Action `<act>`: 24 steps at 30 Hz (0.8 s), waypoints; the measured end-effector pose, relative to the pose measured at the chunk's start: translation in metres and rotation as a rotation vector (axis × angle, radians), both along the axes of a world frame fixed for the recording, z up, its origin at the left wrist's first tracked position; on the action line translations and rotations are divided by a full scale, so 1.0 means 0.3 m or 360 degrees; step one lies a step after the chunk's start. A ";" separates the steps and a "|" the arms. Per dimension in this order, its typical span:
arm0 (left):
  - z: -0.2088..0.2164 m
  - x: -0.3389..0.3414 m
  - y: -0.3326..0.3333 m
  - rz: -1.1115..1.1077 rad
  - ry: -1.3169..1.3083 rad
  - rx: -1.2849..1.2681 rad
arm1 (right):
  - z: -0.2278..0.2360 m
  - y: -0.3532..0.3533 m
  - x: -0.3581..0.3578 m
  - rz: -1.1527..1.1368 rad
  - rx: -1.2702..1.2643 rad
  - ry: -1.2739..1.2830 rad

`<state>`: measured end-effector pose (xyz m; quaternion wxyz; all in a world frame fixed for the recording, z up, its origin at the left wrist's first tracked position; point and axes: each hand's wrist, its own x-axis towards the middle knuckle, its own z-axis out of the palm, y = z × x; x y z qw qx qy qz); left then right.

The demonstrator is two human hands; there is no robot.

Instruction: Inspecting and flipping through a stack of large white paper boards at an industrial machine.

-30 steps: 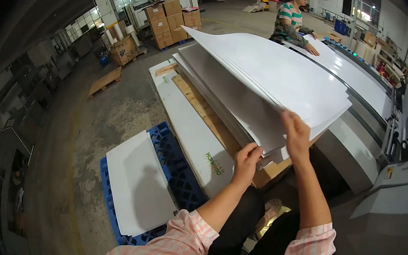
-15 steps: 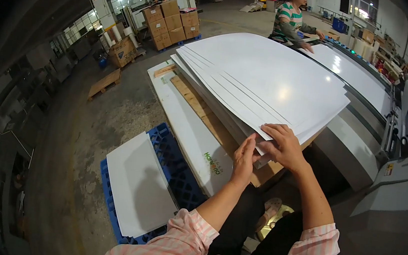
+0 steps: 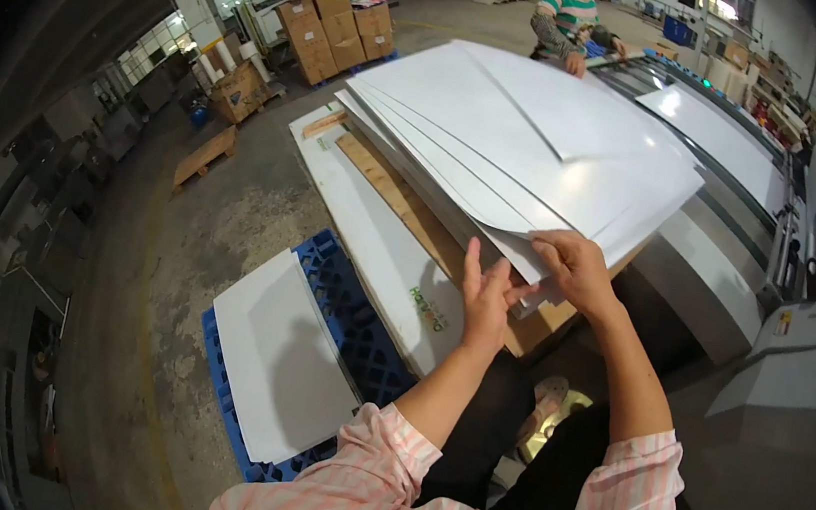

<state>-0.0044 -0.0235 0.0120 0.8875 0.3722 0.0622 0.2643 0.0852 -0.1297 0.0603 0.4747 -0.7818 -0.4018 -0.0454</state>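
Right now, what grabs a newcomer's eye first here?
The fanned stack of large white sheets at centre, its near corner pinched by the right hand while the left hand stands flat against its edge. Lower left, a blue pallet carries another white sheet. At top, a person in a striped shirt stands by the long grey machine.

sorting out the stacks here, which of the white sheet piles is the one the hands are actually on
The fanned stack of white sheets on the machine: the right hand grips its near corner, the left hand is at its edge. The white sheet on the blue pallet lies untouched.
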 end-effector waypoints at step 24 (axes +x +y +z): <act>-0.016 0.027 0.029 -0.0104 0.0075 0.0071 | 0.029 -0.047 -0.031 0.0007 -0.0368 -0.1083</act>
